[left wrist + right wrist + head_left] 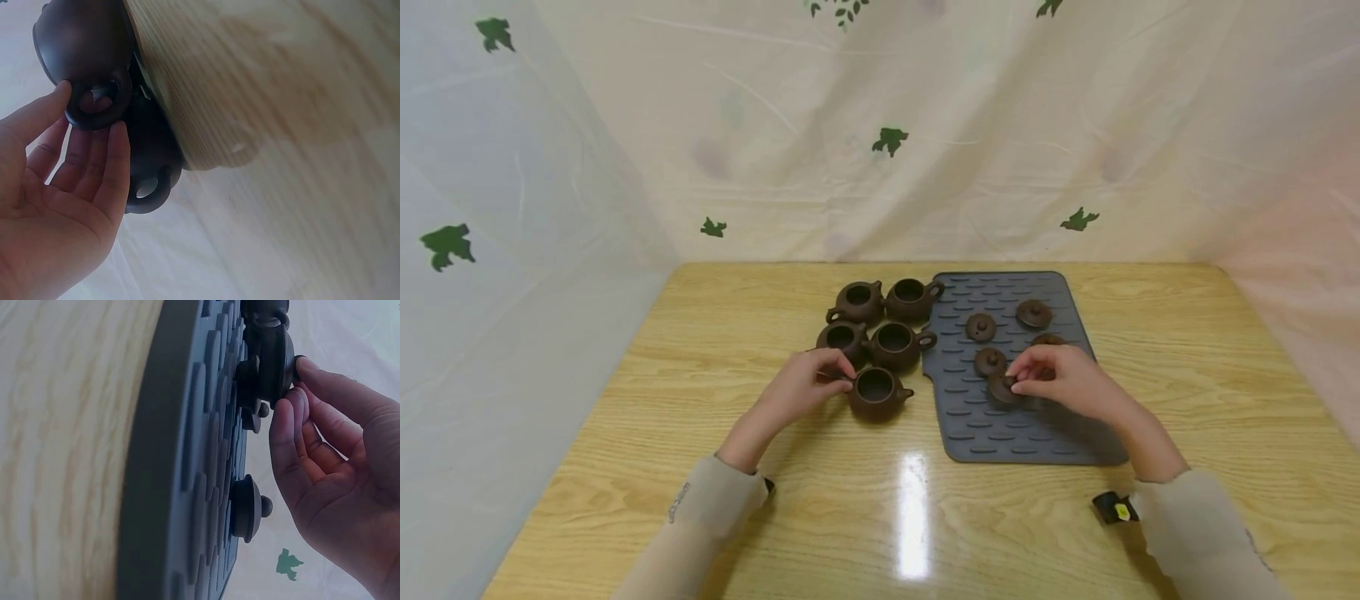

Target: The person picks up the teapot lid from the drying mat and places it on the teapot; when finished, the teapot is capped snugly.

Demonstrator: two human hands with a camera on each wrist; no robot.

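My left hand (pixel 808 387) holds the handle of the nearest small dark-brown teapot (pixel 876 407), which has no lid and points its spout right. In the left wrist view, thumb and fingertips close around that looped handle (pixel 95 120). Over the grey mat (pixel 970 450), my right hand (pixel 1060 379) pinches the knob of a round brown lid (pixel 1002 393). The right wrist view shows this lid (pixel 279 362) edge-on, apart from the mat's surface, with thumb and fingers at its knob. Another lid (pixel 990 361) lies just beyond it.
Several more lidless teapots (pixel 895 346) stand close together behind the held one, one with its handle over the mat's left edge. More lids (pixel 1033 314) lie knob-up on the mat. A pale curtain (pixel 775 183) with green leaf shapes hangs behind the wooden table (pixel 715 333).
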